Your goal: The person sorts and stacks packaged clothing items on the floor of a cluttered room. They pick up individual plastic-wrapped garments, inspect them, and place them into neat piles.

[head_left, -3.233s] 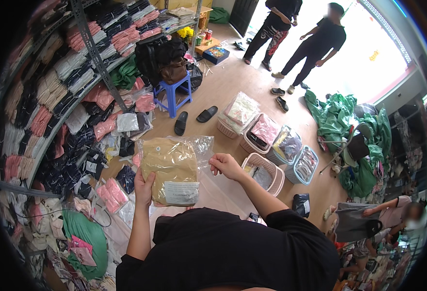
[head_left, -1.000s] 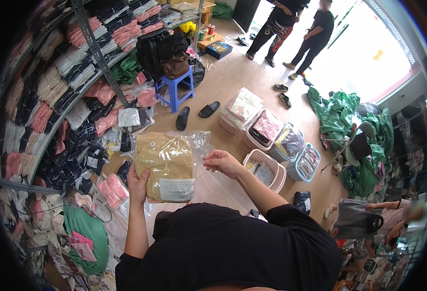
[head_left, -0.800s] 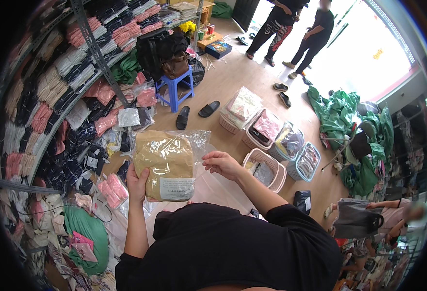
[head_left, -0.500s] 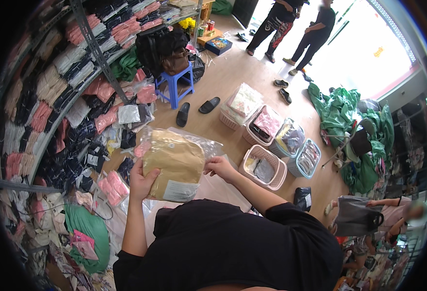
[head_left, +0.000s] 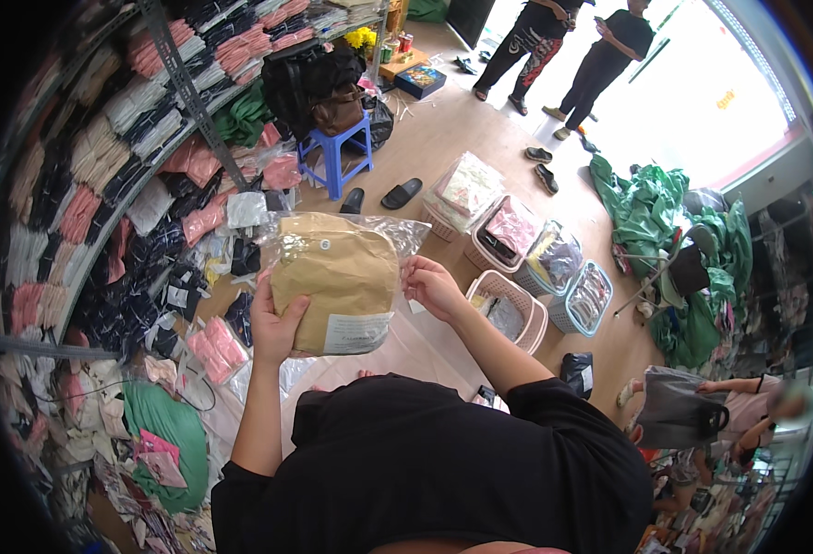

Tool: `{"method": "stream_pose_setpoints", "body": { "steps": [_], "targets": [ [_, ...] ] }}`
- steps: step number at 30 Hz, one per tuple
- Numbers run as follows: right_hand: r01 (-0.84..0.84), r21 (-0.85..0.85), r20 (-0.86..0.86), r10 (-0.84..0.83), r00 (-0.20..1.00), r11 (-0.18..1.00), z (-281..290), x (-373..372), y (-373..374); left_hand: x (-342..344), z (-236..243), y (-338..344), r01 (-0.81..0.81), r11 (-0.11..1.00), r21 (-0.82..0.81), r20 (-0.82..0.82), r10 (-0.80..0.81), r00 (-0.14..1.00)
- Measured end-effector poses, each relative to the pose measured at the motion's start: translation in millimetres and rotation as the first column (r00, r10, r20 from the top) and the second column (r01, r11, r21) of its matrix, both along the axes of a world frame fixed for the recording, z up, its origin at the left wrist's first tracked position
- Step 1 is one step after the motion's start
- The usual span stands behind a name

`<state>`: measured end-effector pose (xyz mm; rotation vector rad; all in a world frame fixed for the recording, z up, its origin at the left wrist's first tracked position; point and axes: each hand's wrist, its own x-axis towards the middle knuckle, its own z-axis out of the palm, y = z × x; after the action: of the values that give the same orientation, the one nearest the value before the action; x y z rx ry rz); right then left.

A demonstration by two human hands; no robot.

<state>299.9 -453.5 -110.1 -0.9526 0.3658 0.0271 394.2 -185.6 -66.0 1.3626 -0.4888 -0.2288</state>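
Observation:
A flat tan packet [head_left: 332, 268] in a clear plastic bag, with a white label at its lower right corner, is held up in front of me. My left hand [head_left: 275, 323] grips its left edge, thumb on the front and fingers behind. At the opposite side, my right hand [head_left: 434, 288] is closed in a pinch on the loose plastic edge of the bag. The bag's clear top extends beyond the tan contents.
Several baskets [head_left: 580, 325] of bagged clothes stand to the right. Shelves of folded garments [head_left: 78, 217] rise at left, above heaped clothing. A blue stool [head_left: 334, 157] holds bags. Green sheeting [head_left: 646, 208] lies at far right. Several people stand nearby.
The packet has risen slightly and tilted to a more level position. My right hand has moved up a little along the bag's right edge.

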Motion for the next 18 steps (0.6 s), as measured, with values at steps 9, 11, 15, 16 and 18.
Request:
{"method": "stream_pose_setpoints", "body": {
  "steps": [9,11,15,16,18],
  "targets": [
    [-0.125,0.055,-0.056,0.128,0.990,0.991,3.4,0.8,5.8,-1.6,4.1,2.0,-0.005,0.998,-0.063,-0.060,0.001,0.998],
    [-0.102,-0.020,-0.070,0.101,0.992,0.995,5.7,0.9,13.5,0.8,1.2,4.1,-0.025,0.999,-0.048,-0.058,0.023,0.998],
    [-0.164,0.025,-0.098,0.165,0.981,0.986,16.7,-1.5,22.7,2.1,-3.3,7.7,-0.045,0.996,-0.071,-0.070,0.040,0.997],
    [-0.172,0.017,-0.087,0.172,0.981,0.985,12.0,-1.7,21.9,1.8,-2.9,7.0,-0.046,0.996,-0.078,-0.071,0.040,0.997],
    [-0.190,0.003,-0.063,0.189,0.980,0.982,0.7,-0.6,21.0,0.4,-1.3,6.3,-0.050,0.995,-0.090,-0.071,0.043,0.997]
  ]
}}
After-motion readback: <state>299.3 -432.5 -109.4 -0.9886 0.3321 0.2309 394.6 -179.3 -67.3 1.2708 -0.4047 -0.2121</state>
